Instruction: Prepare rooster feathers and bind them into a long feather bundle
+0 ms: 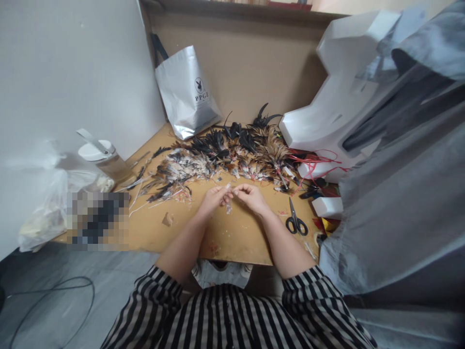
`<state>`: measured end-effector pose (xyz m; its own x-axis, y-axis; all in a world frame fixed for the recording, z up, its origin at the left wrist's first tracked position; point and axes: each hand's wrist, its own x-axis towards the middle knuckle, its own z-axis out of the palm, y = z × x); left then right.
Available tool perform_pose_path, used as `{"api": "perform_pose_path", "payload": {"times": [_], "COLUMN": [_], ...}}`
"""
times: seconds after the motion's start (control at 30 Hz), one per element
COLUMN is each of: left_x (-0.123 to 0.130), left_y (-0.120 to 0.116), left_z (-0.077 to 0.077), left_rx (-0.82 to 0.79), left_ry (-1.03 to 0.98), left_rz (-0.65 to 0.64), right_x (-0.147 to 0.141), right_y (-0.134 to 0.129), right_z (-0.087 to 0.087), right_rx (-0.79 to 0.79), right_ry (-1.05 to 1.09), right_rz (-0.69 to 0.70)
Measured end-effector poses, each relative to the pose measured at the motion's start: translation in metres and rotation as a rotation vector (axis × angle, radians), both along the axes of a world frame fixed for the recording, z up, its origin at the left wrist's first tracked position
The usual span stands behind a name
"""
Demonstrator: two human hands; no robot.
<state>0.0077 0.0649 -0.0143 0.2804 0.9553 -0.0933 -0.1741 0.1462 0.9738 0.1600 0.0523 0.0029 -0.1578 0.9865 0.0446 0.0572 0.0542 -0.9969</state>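
My left hand (217, 198) and my right hand (250, 198) meet above the wooden table, fingertips almost touching. Both are closed in a pinch. A small pale, see-through wisp (228, 208) hangs below the left fingers; whether it is feather or plastic I cannot tell. What the right fingertips pinch is too small to make out. Just beyond the hands lies a broad heap of brown and black feathers (214, 145), with a pale, fluffy clump (187, 165) at its left. Black-handled scissors (296, 222) rest to the right of my right hand.
A silver bag (187, 92) leans at the back. On the left stand a white-lidded jug (105, 157) and a plastic bag (47, 208). Red strings (316, 162) and white foam blocks (327, 207) lie at right, beside grey cloth (395, 208). A brown scrap (167, 219) lies at left.
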Motion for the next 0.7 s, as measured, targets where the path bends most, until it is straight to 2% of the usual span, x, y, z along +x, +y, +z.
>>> {"api": "perform_pose_path", "payload": {"times": [0.17, 0.27, 0.4, 0.53, 0.7], "left_x": [-0.002, -0.003, -0.002, 0.001, 0.003], "left_y": [0.001, 0.001, -0.001, -0.007, -0.010], "left_z": [-0.003, -0.001, 0.004, 0.008, 0.011], "left_rx": [-0.035, -0.019, 0.037, 0.123, 0.125], "left_ry": [-0.084, -0.092, 0.031, 0.133, 0.153], "left_rz": [-0.015, 0.005, 0.011, -0.023, -0.040], "right_x": [0.001, 0.003, 0.003, 0.002, 0.004], "right_y": [-0.002, -0.001, 0.002, 0.003, 0.004], "right_z": [-0.001, -0.002, -0.003, -0.003, -0.003], "right_rx": [0.065, 0.017, -0.084, -0.107, -0.128], "right_ry": [-0.090, -0.100, -0.002, 0.106, 0.198], "right_rz": [0.106, 0.043, -0.055, -0.033, -0.046]}}
